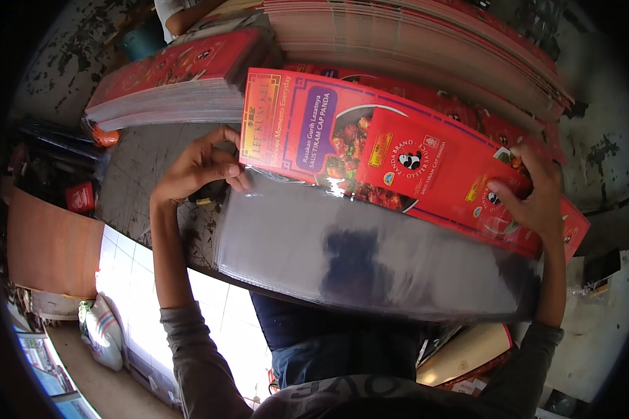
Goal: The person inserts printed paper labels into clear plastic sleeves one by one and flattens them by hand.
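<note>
A long red printed cardboard sheet (328, 150), with a panda logo and food pictures, lies slanted over a stack of clear plastic sleeves (293, 237). At its left end my left hand (206, 164) is closed, with thumb and curled fingers at the sheet's lower corner; part of the fingertips is hidden. My right hand (538, 192) grips the right part of the sheet, its thumb and fingers lying on the printed face. Glossy reflections show on the sleeves and along the sheet's lower edge.
Behind the sheet stand a tall stack of red-edged printed cardboard (398, 42) and, to the left, another pile of printed sheets (175, 77). Another person's arm (189, 15) is at the top. A worn dark table (140, 160) lies beneath; a white sack (105, 332) rests lower left.
</note>
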### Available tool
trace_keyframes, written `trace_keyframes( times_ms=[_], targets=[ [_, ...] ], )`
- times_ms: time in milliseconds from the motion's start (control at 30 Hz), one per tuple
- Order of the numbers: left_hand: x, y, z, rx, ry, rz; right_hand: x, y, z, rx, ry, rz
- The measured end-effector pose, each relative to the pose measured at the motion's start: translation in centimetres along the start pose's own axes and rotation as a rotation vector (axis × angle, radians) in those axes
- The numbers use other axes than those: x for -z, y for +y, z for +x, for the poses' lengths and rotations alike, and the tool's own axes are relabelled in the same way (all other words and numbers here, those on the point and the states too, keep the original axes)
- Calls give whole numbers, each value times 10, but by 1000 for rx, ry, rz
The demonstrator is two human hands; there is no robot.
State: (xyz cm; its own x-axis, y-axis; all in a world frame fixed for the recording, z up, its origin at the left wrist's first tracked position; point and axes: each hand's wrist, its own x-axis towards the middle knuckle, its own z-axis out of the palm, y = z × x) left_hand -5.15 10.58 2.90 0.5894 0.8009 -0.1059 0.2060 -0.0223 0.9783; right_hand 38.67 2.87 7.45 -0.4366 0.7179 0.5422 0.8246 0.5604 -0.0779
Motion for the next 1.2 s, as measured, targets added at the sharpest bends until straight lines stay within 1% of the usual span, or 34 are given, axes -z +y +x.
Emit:
trace_keyframes(
  times_ms=[67,167,267,333,367,433,567,667,767,933,1200],
  targets=[
    [-1,1,0,2,4,9,1,0,0,14,6,-14],
    [-1,2,0,1,6,24,3,-1,-1,-42,-47,3],
    [0,1,1,-4,-7,23,3,0,-1,-23,-38,-6],
    [0,1,1,-7,-17,18,3,0,0,55,-7,-101],
    [0,1,1,-5,-9,17,3,1,0,55,-9,-101],
    [0,1,1,-1,-1,16,1,2,1,53,-4,-35],
    [2,0,0,-3,1,19,0,1,2,15,-28,-12],
    [2,1,0,4,12,30,-2,0,3,16,-3,-10],
    [2,1,1,5,19,35,1,-3,5,53,-39,-23],
    [2,2,1,9,21,55,-2,-1,3,-28,-43,31],
    [3,1,1,-5,-3,45,-3,4,4,-37,-85,97]
  ],
)
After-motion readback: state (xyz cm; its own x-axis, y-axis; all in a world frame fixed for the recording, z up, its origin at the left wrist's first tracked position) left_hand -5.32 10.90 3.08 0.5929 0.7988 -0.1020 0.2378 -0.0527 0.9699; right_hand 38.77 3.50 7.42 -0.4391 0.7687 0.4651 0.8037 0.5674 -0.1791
